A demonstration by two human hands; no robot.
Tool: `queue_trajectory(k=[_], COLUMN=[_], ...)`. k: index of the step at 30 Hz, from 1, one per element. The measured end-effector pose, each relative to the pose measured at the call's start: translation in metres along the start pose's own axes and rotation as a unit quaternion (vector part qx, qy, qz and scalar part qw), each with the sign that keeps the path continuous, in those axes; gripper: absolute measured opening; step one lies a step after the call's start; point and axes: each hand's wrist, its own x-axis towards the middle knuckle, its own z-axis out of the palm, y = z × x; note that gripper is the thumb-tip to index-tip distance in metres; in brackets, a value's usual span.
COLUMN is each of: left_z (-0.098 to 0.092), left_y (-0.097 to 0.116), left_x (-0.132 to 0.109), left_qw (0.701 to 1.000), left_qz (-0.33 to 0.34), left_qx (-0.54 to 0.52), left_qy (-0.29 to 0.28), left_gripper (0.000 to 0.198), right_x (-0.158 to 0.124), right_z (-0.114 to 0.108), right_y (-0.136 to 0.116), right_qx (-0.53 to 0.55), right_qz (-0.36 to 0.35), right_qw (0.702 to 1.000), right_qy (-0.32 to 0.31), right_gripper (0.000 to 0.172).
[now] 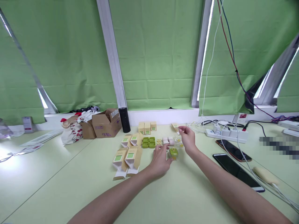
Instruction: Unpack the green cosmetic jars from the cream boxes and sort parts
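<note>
My left hand (161, 161) rests over the table with its index finger and thumb apart. Its thumb is at the left side of a small clear container with a green lid (173, 152); whether they touch, I cannot tell. Its fingertips are close to several white rounded pieces (165, 139). My right hand (188, 138) is raised, thumb and index finger pinched together beside a flat tan card or carton (175, 127). What sits in the pinch is too small to make out. Clear containers (178, 141) stand just left of this hand. Green cups (149, 143) and small yellow pieces (159, 141) lie farther left.
Opened tan cartons (133, 157) lie left of my hands, with upright ones (147, 127) behind. A black cylinder (124, 120) and a cardboard box (106, 124) stand back left. To the right are phones (235, 171), a power strip (226, 135) and loose white cables.
</note>
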Motion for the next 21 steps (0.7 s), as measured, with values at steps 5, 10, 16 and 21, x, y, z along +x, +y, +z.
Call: queue_trajectory(k=[5, 10, 16, 21], left_z=[0.013, 0.004, -0.026, -0.035], left_y=[-0.003, -0.009, 0.001, 0.001], left_x=[0.013, 0.011, 0.002, -0.008], left_qw=[1.000, 0.997, 0.990, 0.983], left_qz=[-0.012, -0.022, -0.039, -0.043], left_qx=[0.008, -0.057, -0.103, -0.108], left_qy=[-0.007, 0.047, 0.090, 0.139], left_gripper=[0.052, 0.039, 0.042, 0.042], right_x=[-0.051, -0.069, -0.101, -0.117], right_z=[-0.010, -0.017, -0.006, 0.002], right_y=[0.006, -0.002, -0.039, -0.055], right_qx=[0.032, 0.084, 0.272, 0.343], right_qz=[0.036, 0.091, 0.197, 0.207], right_qw=[0.999, 0.991, 0.915, 0.878], right_qy=[-0.011, -0.046, -0.224, -0.262], right_gripper=[0.034, 0.035, 0.048, 0.045])
